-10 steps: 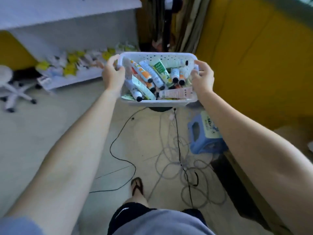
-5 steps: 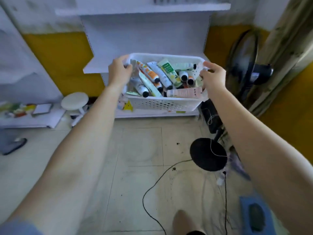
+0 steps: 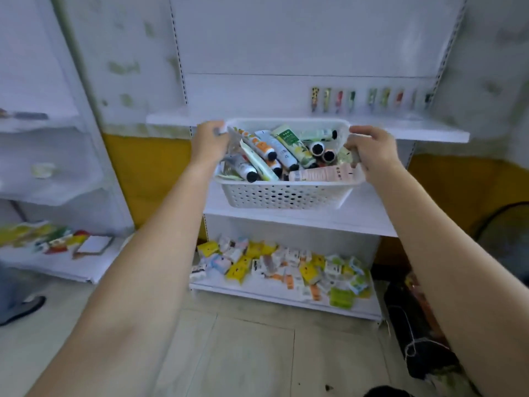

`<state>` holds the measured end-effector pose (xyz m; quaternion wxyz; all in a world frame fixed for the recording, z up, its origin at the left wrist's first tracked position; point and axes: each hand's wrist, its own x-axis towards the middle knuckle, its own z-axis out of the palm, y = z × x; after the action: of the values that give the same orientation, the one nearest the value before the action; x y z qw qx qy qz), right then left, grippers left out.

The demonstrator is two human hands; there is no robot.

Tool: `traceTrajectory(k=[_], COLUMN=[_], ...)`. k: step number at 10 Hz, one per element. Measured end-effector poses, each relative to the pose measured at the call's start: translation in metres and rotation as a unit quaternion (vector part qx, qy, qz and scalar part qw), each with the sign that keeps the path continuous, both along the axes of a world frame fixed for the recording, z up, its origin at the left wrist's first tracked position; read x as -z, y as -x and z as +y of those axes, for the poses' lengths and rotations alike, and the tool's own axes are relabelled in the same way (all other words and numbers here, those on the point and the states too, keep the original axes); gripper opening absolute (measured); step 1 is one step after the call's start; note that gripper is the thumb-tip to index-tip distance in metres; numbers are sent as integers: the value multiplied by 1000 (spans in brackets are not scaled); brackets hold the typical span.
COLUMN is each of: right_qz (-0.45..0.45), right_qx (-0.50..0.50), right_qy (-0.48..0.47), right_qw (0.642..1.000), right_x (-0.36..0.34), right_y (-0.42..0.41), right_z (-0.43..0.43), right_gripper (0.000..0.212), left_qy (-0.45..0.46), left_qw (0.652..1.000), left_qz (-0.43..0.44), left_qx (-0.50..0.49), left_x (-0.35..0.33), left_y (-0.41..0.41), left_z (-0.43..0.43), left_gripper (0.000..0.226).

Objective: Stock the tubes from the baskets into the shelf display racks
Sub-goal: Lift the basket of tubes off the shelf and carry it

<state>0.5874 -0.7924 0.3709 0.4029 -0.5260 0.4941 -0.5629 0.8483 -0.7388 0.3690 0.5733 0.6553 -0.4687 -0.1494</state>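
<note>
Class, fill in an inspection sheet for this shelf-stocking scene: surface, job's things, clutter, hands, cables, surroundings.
Surface: white middle shelf, basket at its level; resting or not, cannot tell.
Job's things: white perforated basket heaped with tubes; row of tubes upright on the upper shelf.
Clutter: small packets strewn on the bottom shelf.
Hands: left hand and right hand each grip a basket end.
Cables: pale cord looped over a dark object, floor right.
Surroundings: second shelf unit left, fan right, tiled floor.

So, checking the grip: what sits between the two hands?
In the head view, the white basket of tubes spans between the left hand and right hand, each gripping an end rim.
</note>
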Motion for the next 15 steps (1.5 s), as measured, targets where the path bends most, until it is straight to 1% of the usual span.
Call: traceTrajectory(k=[1,2,3,4,5,6,7,8,9,10,11,12,13,14,15], right_qz=[3,1,-14,-6,-15,-9,4,20,-18,-57,-106,-150,-64,9,15], right_qx=[-7,7,18,14,11,16,27,29,43,25,-5,11,94,113,107], right_qy=[25,38,56,52,37,31,34,10,-49,-89,-98,-91,-57,1,6], right_qw=[1000,999,998,999,999,999,999,999,998,994,990,984,992,994,994], right_x=[-16,-33,-47,-62,-72,-72,-65,-60,-55,-53,-53,-49,-34,-12,-6], right_y=[-13,-29,-51,-76,-106,-133,-155,-177,-192,-206,-218,-229,-240,-261,-274], right_z=[-54,-108,-163,-223,-286,-347,-401,-444,-482,-508,-531,-543,-541,-533,-541], right_gripper=[24,24,28,27,32,25,20,16,22,8,13,17,38,51,49], left_qy=[16,25,25,20,6,-7,-8,-17,-55,-70,-112,-130,-124,-114,-116], left_qw=[1000,1000,999,999,999,999,999,998,996,996,993,990,987,989,992], left_qz=[-10,-18,-27,-23,-32,-26,-8,-5,-29,-24,-14,57,103,93,49], left_qx=[-17,-2,5,18,30,38,40,53,60,54,20,15,14,22,23], left_x=[-27,-49,-63,-69,-74,-75,-77,-60,-56,-58,-55,-51,-49,-47,-47], left_y=[-16,-35,-56,-84,-112,-144,-164,-188,-200,-211,-219,-224,-228,-223,-212], left_z=[-50,-105,-165,-230,-299,-370,-422,-481,-508,-540,-561,-579,-597,-612,-620], left_gripper=[28,41,42,21,17,36,40,39,19,31,29,28,28,25,28])
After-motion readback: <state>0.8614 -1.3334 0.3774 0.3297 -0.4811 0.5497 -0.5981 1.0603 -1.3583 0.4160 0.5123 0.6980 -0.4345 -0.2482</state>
